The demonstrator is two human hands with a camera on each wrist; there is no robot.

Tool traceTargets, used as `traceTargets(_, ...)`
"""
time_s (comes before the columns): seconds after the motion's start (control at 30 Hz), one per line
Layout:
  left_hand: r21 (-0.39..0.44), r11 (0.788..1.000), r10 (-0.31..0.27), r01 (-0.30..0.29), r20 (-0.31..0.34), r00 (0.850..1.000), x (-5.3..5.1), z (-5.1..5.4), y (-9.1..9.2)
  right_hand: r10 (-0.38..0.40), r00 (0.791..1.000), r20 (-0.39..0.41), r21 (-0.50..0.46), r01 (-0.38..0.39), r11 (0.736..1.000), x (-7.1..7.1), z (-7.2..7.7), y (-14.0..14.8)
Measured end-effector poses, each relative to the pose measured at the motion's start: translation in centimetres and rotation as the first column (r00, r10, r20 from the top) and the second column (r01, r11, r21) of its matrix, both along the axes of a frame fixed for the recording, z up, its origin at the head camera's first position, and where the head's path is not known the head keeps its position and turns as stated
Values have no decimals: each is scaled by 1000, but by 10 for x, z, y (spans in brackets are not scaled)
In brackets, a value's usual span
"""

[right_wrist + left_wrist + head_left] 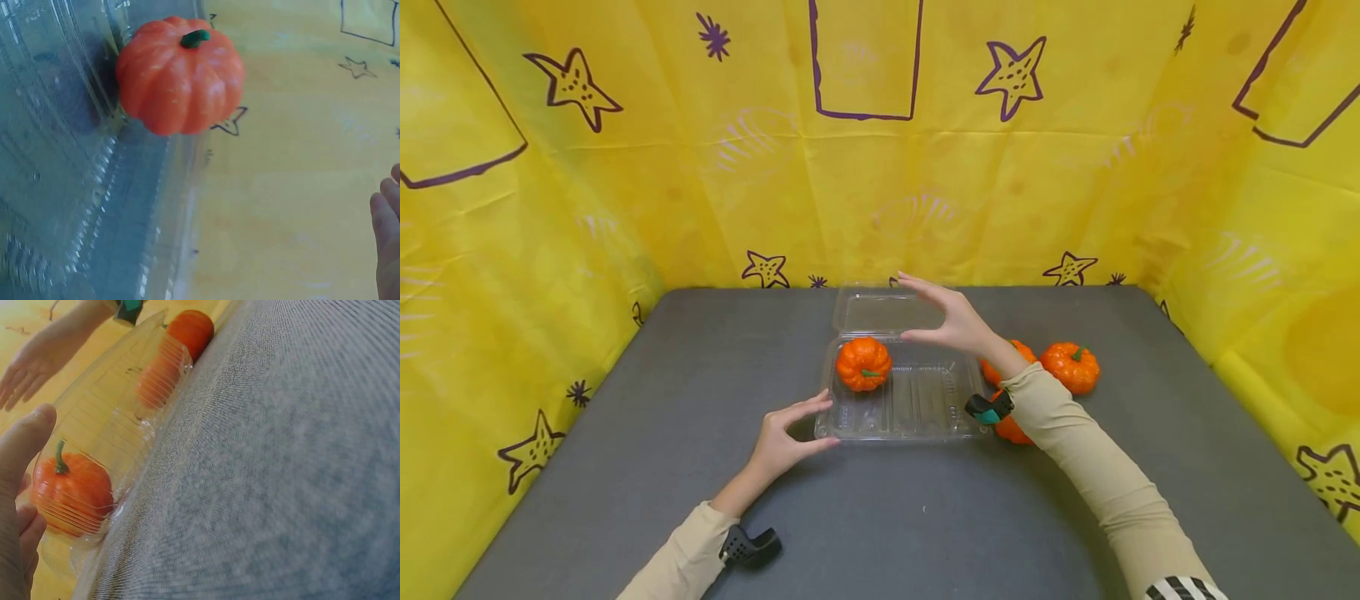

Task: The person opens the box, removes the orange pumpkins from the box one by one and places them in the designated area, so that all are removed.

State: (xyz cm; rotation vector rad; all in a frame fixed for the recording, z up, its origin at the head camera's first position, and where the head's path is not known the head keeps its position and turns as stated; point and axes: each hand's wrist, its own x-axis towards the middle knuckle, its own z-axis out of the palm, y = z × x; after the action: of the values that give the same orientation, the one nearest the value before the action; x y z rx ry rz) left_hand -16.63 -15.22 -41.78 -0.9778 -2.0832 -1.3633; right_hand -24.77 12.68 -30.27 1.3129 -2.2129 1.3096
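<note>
A clear plastic clamshell box (917,429) lies on the table with its lid (876,315) folded back toward the curtain. Inside, at the left, sits an orange pumpkin (863,364) with a green stem. My left hand (777,440) is at the box's left side, fingers and thumb spread apart, fingertips at or very near its edge; contact is hard to tell. Above the back of the box hovers my right hand (957,323), thumb and fingers wide apart, holding nothing. In the right wrist view the pumpkin (180,81) is apart from the right fingers (386,219).
Right of the box are three more pumpkins: one in full view (1070,367), one behind the right wrist (996,372) and one nearer the front (1012,431), both partly hidden by the right arm. A yellow patterned curtain (865,192) surrounds the grey table (925,517).
</note>
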Motion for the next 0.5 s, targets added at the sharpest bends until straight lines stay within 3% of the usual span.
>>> traceTargets(0.07, -1, 1000, 1, -1, -11, 1000, 0, 1, 0, 2, 1000, -4, 15, -2, 1000, -5, -4, -7)
traceTargets(0.3, 0, 1000, 0, 0, -32, 999, -1, 1, 1, 25, 999, -31, 105, -22, 994, -44, -62, -23)
traceTargets(0.5, 8, 1000, -26, 26, -54, 998, -1, 0, 0, 82, 996, 18, 119, -84, 989, -48, -87, -29)
